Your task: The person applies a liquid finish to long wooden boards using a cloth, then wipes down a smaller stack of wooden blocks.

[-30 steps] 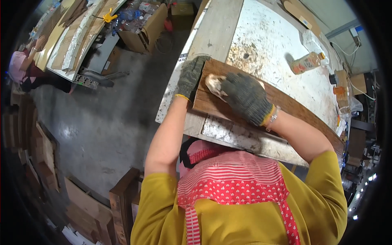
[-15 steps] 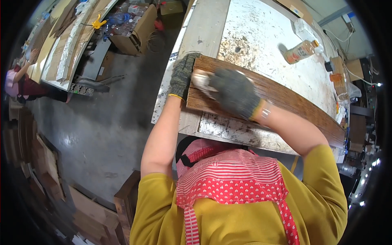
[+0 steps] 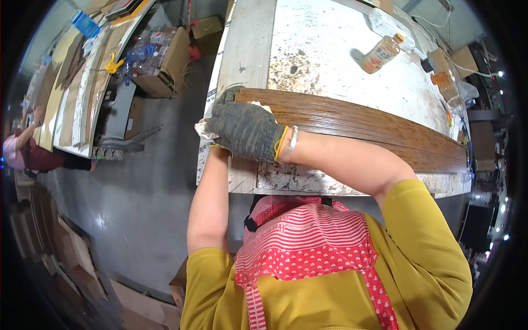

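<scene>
Right gloved hand point(image 3: 246, 131) presses a pale rag point(image 3: 204, 130) flat on the brown plank's point(image 3: 357, 124) left end, left gloved hand point(image 3: 224, 94) behind steadying it, grip unclear.

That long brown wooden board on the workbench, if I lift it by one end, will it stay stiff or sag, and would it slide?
The wooden board looks thick and lies flat, so it likely stays stiff. Its length across the workbench suggests one-end lifting would feel heavy and awkward. Its finish looks smooth, so it may slide when pushed; the gloved right hand presses a cloth on its end.
</scene>
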### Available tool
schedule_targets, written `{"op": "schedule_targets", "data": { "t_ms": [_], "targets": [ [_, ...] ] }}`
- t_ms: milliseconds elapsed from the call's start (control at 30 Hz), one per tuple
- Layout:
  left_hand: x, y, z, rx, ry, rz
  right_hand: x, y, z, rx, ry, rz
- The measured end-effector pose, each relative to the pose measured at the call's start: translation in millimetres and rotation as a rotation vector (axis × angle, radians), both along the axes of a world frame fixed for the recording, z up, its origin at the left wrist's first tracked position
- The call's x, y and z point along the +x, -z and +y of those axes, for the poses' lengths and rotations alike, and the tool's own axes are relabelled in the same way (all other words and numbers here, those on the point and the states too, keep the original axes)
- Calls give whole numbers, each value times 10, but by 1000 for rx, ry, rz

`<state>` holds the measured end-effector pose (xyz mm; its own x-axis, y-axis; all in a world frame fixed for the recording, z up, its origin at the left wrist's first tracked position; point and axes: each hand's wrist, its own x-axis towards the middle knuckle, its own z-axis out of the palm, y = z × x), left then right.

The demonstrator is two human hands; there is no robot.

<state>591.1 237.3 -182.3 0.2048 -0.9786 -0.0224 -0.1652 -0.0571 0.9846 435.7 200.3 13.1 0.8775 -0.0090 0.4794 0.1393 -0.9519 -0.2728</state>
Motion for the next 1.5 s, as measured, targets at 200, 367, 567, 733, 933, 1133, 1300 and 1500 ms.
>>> {"op": "schedule_targets", "data": {
  "t_ms": [200,367,567,733,933,1133,1300,1500],
  "targets": [
    [23,-124,-6,-232,-166,-751,-895,14,-517,58,495,147],
    [156,165,-155,-171,-115,-39,-187,55,-282,-99,278,62],
    [249,596,-307,-135,-144,461,-81,14,-340,89,236,170],
    [293,702,-220,-152,-205,187,-342,-53,-324,-61,268,297],
    [250,923,-355,-396,-176,969,-45,53,-396,-56,118,189],
    [24,372,-330,-314,-155,309,-46,-30,-374,-27,140,286],
    [-35,-432,-46,-295,-234,-701,166,-277,-527,682,349,490],
    [229,-610,63,-282,-95,-507,-1301,80,-1176,1211,799,57]
  ]
}}
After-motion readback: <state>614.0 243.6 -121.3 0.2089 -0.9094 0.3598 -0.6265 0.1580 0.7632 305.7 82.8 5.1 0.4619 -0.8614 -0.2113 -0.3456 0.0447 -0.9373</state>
